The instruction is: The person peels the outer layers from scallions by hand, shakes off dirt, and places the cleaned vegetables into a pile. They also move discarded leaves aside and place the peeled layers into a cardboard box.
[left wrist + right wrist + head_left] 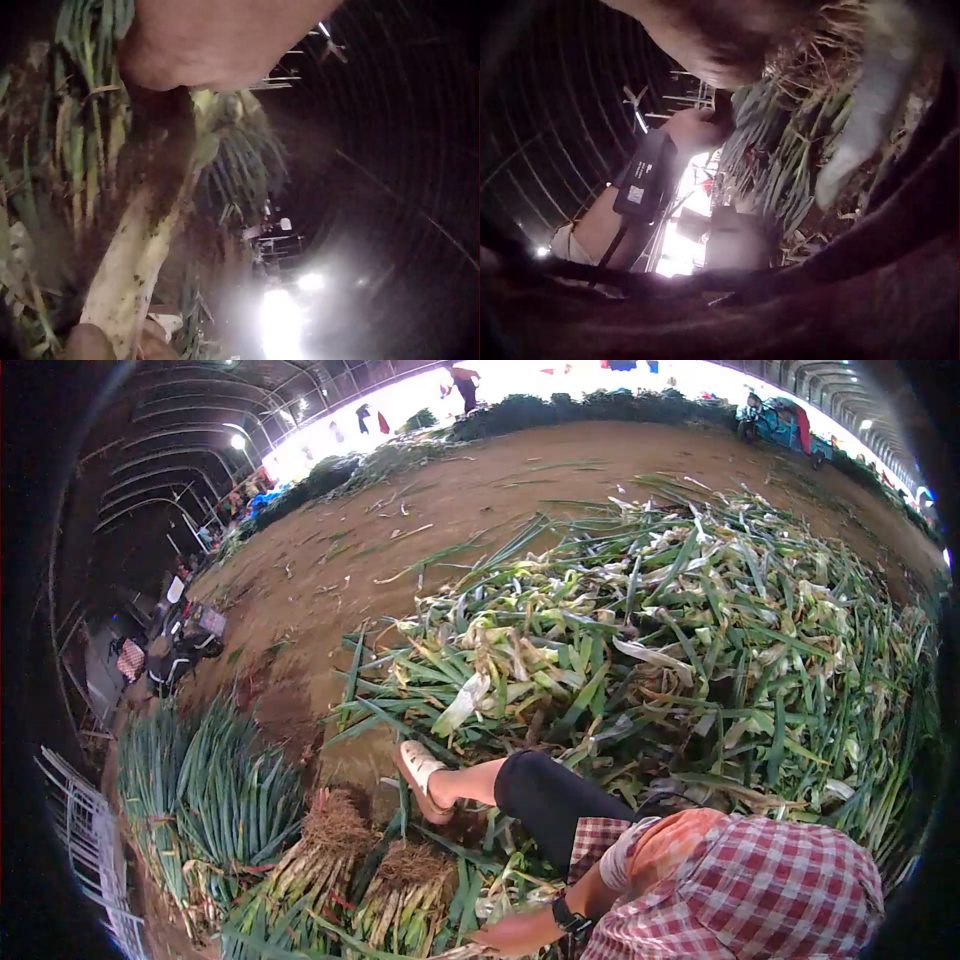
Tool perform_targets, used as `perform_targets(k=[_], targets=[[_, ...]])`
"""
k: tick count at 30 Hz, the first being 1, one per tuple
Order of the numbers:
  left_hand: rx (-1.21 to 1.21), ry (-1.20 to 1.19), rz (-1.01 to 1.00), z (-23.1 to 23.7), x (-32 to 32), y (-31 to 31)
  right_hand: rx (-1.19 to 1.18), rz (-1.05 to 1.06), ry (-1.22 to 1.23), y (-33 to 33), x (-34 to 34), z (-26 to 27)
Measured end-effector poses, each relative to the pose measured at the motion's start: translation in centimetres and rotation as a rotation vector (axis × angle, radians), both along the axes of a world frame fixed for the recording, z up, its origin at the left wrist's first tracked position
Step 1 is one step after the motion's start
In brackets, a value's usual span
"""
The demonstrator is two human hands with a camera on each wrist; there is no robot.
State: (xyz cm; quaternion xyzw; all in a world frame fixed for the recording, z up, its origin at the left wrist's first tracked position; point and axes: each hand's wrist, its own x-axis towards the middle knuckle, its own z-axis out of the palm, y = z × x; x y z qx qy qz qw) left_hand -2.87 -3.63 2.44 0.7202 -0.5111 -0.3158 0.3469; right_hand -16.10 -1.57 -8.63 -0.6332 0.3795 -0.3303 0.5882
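In the left wrist view my left hand (202, 45) grips a soil-specked, pale green onion (131, 277) near one end. Fingertips pinch its other end at the lower edge of that view. My right hand (515, 933), reaching in from the right in the head view, holds the pale stalk low at the frame's bottom edge. The right wrist view has that hand across the top, its fingers partly hidden. Beyond it shows my left hand (697, 129) with a black camera (641, 178) strapped on the wrist. Root-ended green onion bundles (400, 900) lie just left of my right hand.
A large heap of stripped leaves (640, 640) spreads ahead and right. Tied green onions (220, 790) stand at the left, next to a metal rack (90, 850). My outstretched foot wears a light shoe (420, 775). A motorbike (180, 640) stands farther back on the dirt floor (330, 575).
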Motion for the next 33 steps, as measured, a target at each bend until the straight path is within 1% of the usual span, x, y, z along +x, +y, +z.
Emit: perform_targets(k=[1, 2, 4, 5, 6, 7, 8, 9, 11, 12, 13, 15, 16, 17, 18, 19, 20, 21, 22, 23, 24, 25, 26, 27, 28, 29, 30, 31, 33], targets=[[0.035, 0.041, -0.057, -0.2, -1.0, 0.3, 0.198, -0.154, -0.380, 0.1, -0.3, -0.4], [0.069, 0.083, -0.099, -0.5, -1.9, 0.5, 0.198, -0.159, -0.375, 0.2, -0.5, -0.8], [0.141, 0.174, -0.156, -0.8, -3.2, 0.8, 0.390, -0.180, -0.172, -0.3, -1.6, 2.7], [0.173, 0.221, -0.177, -1.0, -3.7, 0.7, 0.388, -0.180, -0.172, -1.3, -1.2, 1.0], [0.204, 0.274, -0.187, -1.3, -3.9, 0.8, 0.282, -0.126, 0.015, -3.0, -0.7, -1.7], [0.235, 0.330, -0.188, -1.4, -4.2, 0.6, 0.177, -0.069, 0.200, -4.2, -0.3, -3.3], [0.266, 0.384, -0.180, -1.7, -4.3, 0.7, 0.150, -0.158, 0.149, -4.7, 0.1, -3.1], [0.289, 0.440, -0.171, -1.9, -4.5, 0.5, 0.154, -0.153, 0.155, -5.2, -0.3, -2.1], [0.336, 0.561, -0.153, -2.8, -4.4, 0.3, 0.544, -0.023, 0.046, -6.0, -1.6, 0.4], [0.344, 0.612, -0.134, -2.8, -4.2, 0.0, 0.404, 0.020, -0.034, -6.1, -0.8, -1.5], [0.348, 0.686, -0.118, -3.3, -4.0, -0.2, 0.412, 0.041, -0.034, -5.7, -0.8, -0.6], [0.336, 0.857, -0.084, -4.7, -2.9, -0.5, 0.606, 0.082, -0.122, -4.4, -1.1, 1.7], [0.308, 0.975, -0.060, -5.8, -1.9, -0.8, 0.522, 0.187, 0.079, -4.0, -2.0, 3.1], [0.259, 1.108, -0.033, -7.0, -0.4, -0.7, -0.214, 0.049, -0.109, -2.3, -2.9, 3.3], [0.201, 1.227, 0.033, -7.0, 0.9, -0.4, 0.096, 0.148, -0.109, -1.7, -2.9, 4.4], [0.127, 1.314, 0.117, -7.5, 2.7, -0.3, 0.403, 0.204, -0.080, -0.9, -2.9, 5.3], [0.055, 1.366, 0.229, -7.4, 4.5, 0.3, 0.106, 0.359, 0.013, -0.8, -4.5, 7.4], [-0.013, 1.381, 0.408, -4.9, 4.5, -0.1, 0.405, 0.346, -0.049, -0.2, -4.1, 8.5], [-0.091, 1.377, 0.579, -2.4, 4.4, -0.5, 0.728, 0.270, -0.127, 0.2, -3.8, 9.7], [-0.170, 1.181, 0.524, -5.5, 6.6, -0.3, 1.014, 0.147, -0.183, 0.5, -3.5, 10.9], [-0.218, 1.265, 0.617, -5.2, 7.3, -0.4, 1.008, 0.179, -0.319, 0.5, -3.5, 10.0], [-0.260, 1.366, 0.665, -4.8, 6.8, -0.9, 0.884, 0.181, -0.304, 0.9, -3.6, 9.4], [-0.159, 1.457, 0.603, -4.4, 7.5, 0.1, 0.760, 0.174, -0.285, 1.2, -3.7, 8.7], [-0.161, 1.471, 0.600, -4.6, 8.3, 0.3, 1.174, 0.131, -0.337, 0.8, -4.0, 9.1], [-0.129, 1.490, 0.548, -5.0, 8.9, 0.5, 1.167, 0.117, -0.328, 0.6, -4.3, 9.1], [-0.098, 1.505, 0.499, -5.6, 9.1, 0.6, 1.251, 0.146, -0.394, 0.5, -4.4, 9.0], [-0.109, 1.431, 0.575, -5.3, 8.8, 0.4, 1.298, 0.160, -0.429, 0.6, -4.4, 9.2], [-0.103, 1.435, 0.579, -4.9, 8.7, 0.4, 1.346, 0.174, -0.462, 0.7, -4.3, 9.4], [-0.120, 1.287, 0.646, -4.5, 8.5, 0.3, 1.373, 0.177, -0.538, 0.9, -4.1, 10.5]])
